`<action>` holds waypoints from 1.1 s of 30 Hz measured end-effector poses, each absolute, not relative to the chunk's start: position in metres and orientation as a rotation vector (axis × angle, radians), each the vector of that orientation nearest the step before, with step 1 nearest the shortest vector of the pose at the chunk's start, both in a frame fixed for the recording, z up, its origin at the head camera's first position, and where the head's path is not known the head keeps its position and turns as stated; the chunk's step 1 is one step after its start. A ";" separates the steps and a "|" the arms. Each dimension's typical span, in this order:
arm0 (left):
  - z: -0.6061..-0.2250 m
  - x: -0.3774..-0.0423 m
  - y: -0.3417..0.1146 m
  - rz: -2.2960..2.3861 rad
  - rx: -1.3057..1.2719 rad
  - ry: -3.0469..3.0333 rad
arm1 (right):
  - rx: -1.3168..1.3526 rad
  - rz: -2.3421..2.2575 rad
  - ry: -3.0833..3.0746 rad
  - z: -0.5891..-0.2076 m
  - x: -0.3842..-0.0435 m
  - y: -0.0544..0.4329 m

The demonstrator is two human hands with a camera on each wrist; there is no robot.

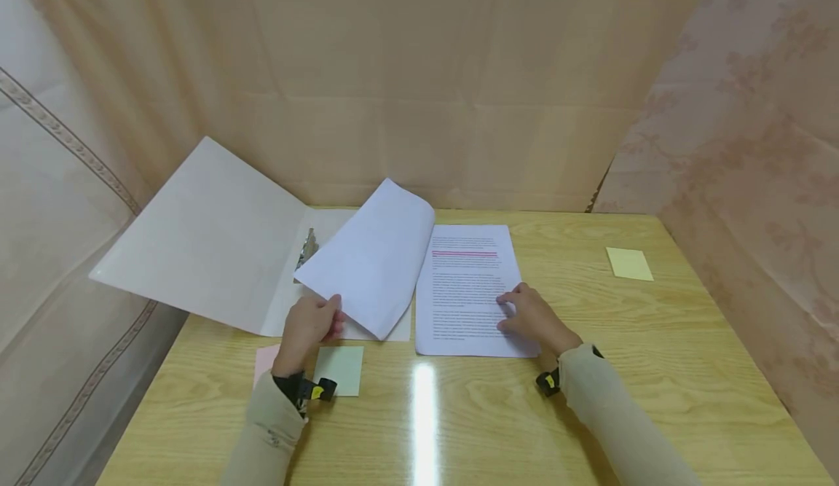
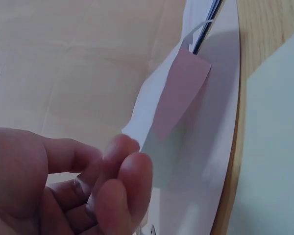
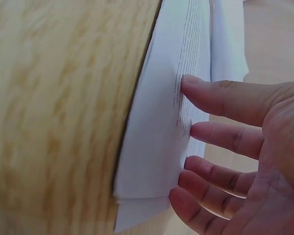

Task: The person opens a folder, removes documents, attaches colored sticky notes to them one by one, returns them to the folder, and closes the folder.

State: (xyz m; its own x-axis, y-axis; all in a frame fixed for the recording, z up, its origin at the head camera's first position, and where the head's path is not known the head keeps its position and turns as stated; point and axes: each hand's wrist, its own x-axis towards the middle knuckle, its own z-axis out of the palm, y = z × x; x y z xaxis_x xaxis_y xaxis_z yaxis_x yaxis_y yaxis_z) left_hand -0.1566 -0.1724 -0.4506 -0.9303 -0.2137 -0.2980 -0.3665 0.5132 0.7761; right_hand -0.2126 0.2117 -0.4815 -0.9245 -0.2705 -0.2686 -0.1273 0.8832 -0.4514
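My left hand [image 1: 311, 322] pinches the lower left edge of a white sheet of paper [image 1: 370, 260] that is lifted and curls over to the left. The sheet's back faces up, above an open white folder [image 1: 223, 231] with a metal clip [image 1: 306, 249]. In the left wrist view, a pink piece [image 2: 182, 90] and a pale green piece show beneath the raised sheet. My right hand [image 1: 531, 315] touches the right side of a printed page [image 1: 465, 296] with pink-marked lines. Its fingers [image 3: 225, 134] are spread and gently bent along the edge of the paper stack.
A pale green sticky note [image 1: 341, 371] and a pink one [image 1: 264, 363], partly hidden by my left wrist, lie before the folder. A yellow sticky note [image 1: 629, 263] lies at the right on the wooden table [image 1: 498, 413]. Cloth curtains [image 1: 419, 71] hang behind.
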 end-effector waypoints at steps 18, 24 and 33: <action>-0.447 -0.191 -0.103 1.218 0.197 3.017 | -0.266 -0.623 2.706 -0.481 -0.214 0.210; -0.452 -0.204 -0.083 1.065 0.254 2.973 | -0.258 -0.622 2.702 -0.478 -0.212 0.209; -0.467 -0.213 -0.066 0.988 0.291 2.973 | -0.292 -0.616 2.720 -0.477 -0.210 0.209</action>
